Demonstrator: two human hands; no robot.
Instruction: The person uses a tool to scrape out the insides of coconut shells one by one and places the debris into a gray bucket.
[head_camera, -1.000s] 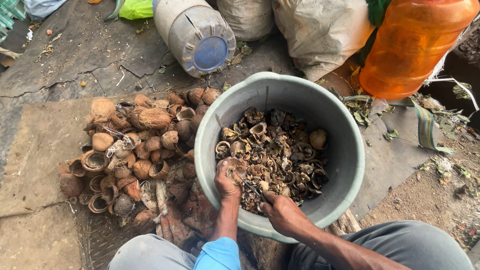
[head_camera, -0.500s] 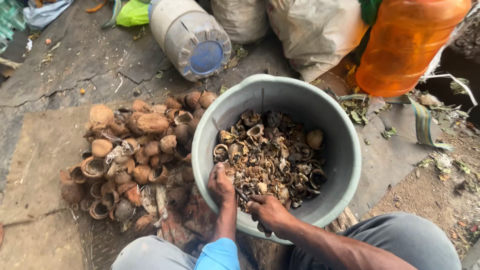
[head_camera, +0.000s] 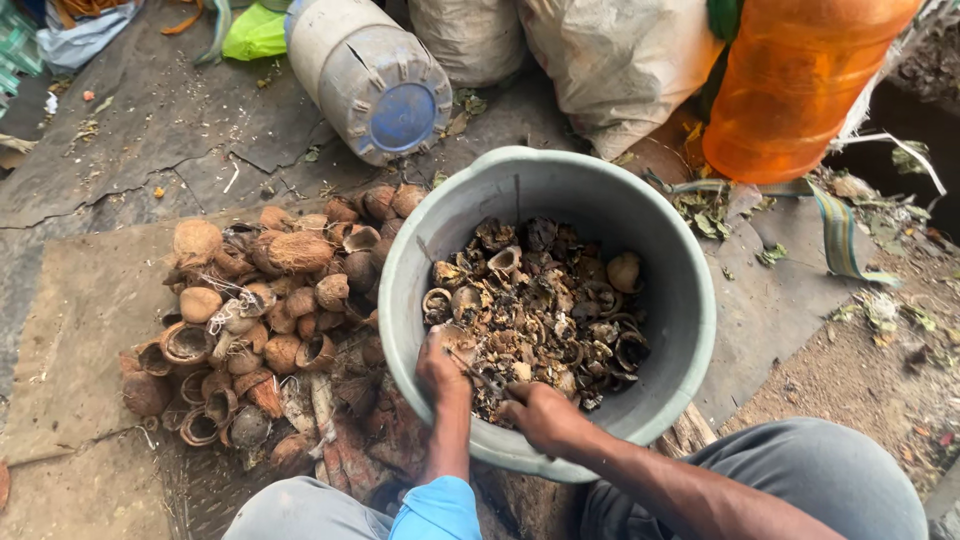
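A grey-green plastic bucket (head_camera: 690, 300) stands in front of me, about half full of dark broken shell pieces (head_camera: 545, 300). Both my hands are inside it at the near rim. My left hand (head_camera: 443, 368) is curled, knuckles up, closed on pieces by the near-left wall. My right hand (head_camera: 540, 412) lies just to the right of it, fingers bent down into the pieces; what they hold is hidden. A thin dark sliver lies between the two hands. A pile of brown coconut shells and husks (head_camera: 260, 320) sits on the ground to the left of the bucket.
A grey plastic drum with a blue cap (head_camera: 370, 75) lies on its side behind the pile. White sacks (head_camera: 610, 60) and an orange water jug (head_camera: 790, 80) stand behind the bucket. My knees in grey trousers (head_camera: 800, 480) frame the bottom. The ground is cracked concrete.
My right hand has slid a little left toward my left hand and deeper into the pieces. The left hand stays at the near-left wall.
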